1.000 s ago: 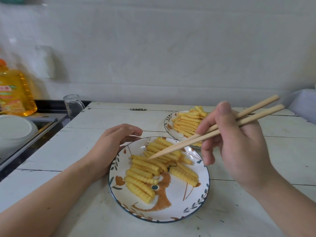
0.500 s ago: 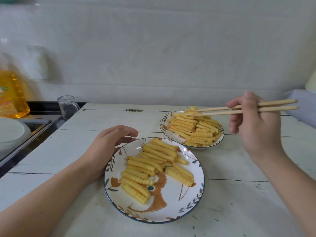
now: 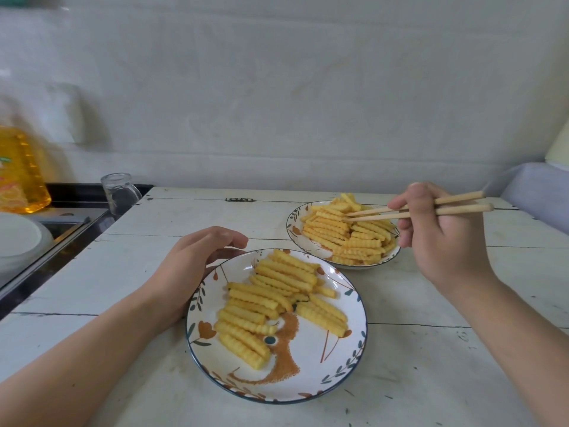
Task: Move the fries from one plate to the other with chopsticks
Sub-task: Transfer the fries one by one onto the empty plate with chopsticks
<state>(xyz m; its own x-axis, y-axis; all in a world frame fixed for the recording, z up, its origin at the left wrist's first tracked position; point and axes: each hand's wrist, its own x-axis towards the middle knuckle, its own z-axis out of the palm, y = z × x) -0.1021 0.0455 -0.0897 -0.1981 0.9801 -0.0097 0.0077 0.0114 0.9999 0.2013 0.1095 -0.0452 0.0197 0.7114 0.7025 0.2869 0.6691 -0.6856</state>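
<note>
right fingers [image 3: 409, 192] curled round chopsticks [image 3: 437, 208], tips dropped since 0.5 s ago, now on fries [image 3: 345, 235] in far plate [image 3: 292, 223]. left hand [image 3: 191, 266] unchanged, loosely cupped against near plate [image 3: 308, 386] rim.

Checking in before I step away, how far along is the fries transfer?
Partway, direction unclear. Both the near plate and far plate hold fries. The right hand holds the chopsticks, tips at the far pile; left hand rests by the near plate.
</note>
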